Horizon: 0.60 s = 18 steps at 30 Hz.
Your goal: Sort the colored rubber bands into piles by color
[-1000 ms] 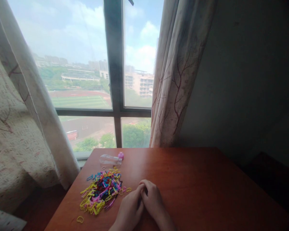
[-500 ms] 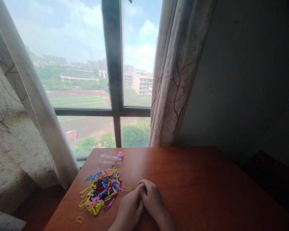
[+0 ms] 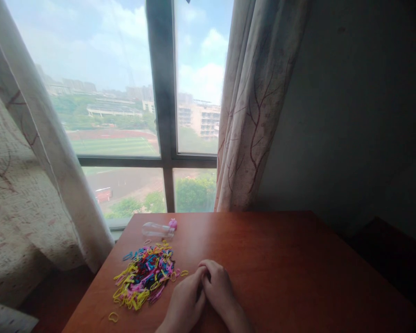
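Observation:
My left hand (image 3: 185, 303) and my right hand (image 3: 219, 289) rest together on the reddish wooden table (image 3: 291, 268), near its front edge. Their fingers are curled and pressed against each other, fingertips touching; whatever may sit between them is hidden. Just left of my hands lies a heap of small coloured rubber bands (image 3: 143, 275), yellow, pink, blue and black. One yellow band (image 3: 113, 317) lies apart at the front left. Behind the heap a small clear plastic bottle (image 3: 156, 229) lies on its side, with its pink cap (image 3: 173, 224) beside it.
The table stands against a window (image 3: 125, 115) with a dark frame. Patterned curtains hang at the left (image 3: 27, 185) and at the right (image 3: 253, 106). A dark wall (image 3: 350, 115) runs along the right side.

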Tool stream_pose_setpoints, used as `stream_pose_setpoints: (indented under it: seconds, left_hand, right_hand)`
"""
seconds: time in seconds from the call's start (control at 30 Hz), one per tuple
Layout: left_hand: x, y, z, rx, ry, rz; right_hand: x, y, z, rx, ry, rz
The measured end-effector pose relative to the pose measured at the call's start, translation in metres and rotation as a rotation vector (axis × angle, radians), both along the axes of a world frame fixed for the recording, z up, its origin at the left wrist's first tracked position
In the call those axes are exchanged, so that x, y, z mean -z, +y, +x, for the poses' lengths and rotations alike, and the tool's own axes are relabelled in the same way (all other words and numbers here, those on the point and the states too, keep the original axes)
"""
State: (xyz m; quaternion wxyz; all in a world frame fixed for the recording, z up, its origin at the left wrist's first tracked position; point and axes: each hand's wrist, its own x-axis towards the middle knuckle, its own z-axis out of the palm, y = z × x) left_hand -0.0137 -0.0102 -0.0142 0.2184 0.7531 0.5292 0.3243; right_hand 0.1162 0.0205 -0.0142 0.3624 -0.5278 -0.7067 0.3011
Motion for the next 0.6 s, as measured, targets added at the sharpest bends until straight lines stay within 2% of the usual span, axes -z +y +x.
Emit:
stream_pose_setpoints:
  seconds: [0.6]
  left_hand:
    - [0.0035,0.0001,-0.0014,0.005,-0.014,0.004]
  right_hand:
    - [0.0026,0.0006,0.0000,-0.007,0.000,-0.006]
